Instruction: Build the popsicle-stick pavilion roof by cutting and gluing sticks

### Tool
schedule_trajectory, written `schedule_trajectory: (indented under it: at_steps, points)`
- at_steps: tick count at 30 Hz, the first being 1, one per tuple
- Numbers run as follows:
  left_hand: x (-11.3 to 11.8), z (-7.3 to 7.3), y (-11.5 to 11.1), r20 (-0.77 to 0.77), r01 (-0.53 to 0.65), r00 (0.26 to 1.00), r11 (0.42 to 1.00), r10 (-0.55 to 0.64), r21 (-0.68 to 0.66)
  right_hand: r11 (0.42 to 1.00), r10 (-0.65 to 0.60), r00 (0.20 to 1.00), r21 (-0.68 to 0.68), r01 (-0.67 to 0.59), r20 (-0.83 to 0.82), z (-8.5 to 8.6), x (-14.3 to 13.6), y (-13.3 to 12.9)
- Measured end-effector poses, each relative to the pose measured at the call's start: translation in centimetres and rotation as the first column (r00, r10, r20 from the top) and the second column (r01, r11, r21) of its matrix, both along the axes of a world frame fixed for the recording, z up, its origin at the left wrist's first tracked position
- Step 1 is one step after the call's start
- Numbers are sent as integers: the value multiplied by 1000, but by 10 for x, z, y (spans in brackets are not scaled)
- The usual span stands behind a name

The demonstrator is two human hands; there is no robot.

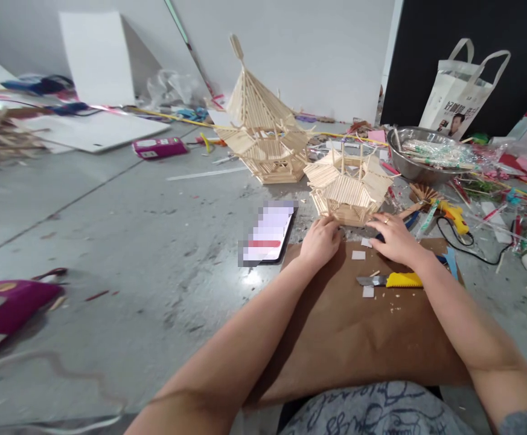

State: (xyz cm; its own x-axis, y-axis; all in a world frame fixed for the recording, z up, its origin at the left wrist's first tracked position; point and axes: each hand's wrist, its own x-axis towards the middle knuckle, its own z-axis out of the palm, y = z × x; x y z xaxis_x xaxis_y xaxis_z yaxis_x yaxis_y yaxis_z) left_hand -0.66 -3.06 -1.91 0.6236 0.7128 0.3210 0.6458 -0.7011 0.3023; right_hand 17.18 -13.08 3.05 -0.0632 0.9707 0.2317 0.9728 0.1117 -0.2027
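Note:
A small pavilion of pale wooden sticks (351, 187) stands on the grey floor. My left hand (322, 243) touches its front left base, fingers curled against the edge. At the front right corner is my right hand (392, 238), a ring on one finger, its fingers apart and the tips near the base. A taller stick pavilion with a pointed roof (267, 133) stands behind to the left. Between my forearms, a yellow utility knife (403, 280) with its blade out lies on brown paper (358, 344), among small white squares (358, 255).
A phone (270, 232) lies left of my left hand. Farther right are a yellow glue gun (456, 216) with a black cord, a metal bowl (419, 172) of wrapped sticks and a white bag (456, 99). Magenta power strips (160, 148) lie on the left.

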Motion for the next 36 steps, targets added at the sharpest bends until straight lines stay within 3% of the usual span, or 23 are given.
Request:
schedule_trajectory:
  at_steps: [3, 5, 8, 12, 18, 25, 30, 36]
  points:
    - [0, 1, -1, -15, -29, 999, 1000, 29, -2, 999, -25, 998, -28, 23, -57, 25, 23, -8]
    - [0, 5, -4, -29, -53, 998, 998, 54, 14, 989, -143, 986, -60, 139, -82, 40, 42, -19]
    - [1, 12, -14, -39, -23, 999, 997, 26, 71, 957, -250, 968, -159, 243, -19, 46, 60, -39]
    - [4, 20, -31, -71, 85, 994, 995, -81, 54, 913, -214, 974, -340, 225, 71, 28, 64, -60]
    - [6, 20, -40, -132, 128, 982, 990, -135, -64, 884, -184, 973, -410, 225, 137, -3, 64, -61]
    - [3, 11, -29, 8, 97, 995, 970, -98, -222, 910, -142, 988, -386, 154, 61, -2, 70, -61]
    - [2, 4, -22, 79, 100, 994, 962, -82, -255, 933, -118, 993, -346, 103, -22, 4, 74, -68]
    - [3, 7, -22, 55, 103, 994, 959, -92, -264, 980, -171, 974, -132, 151, -150, 24, 78, -79]
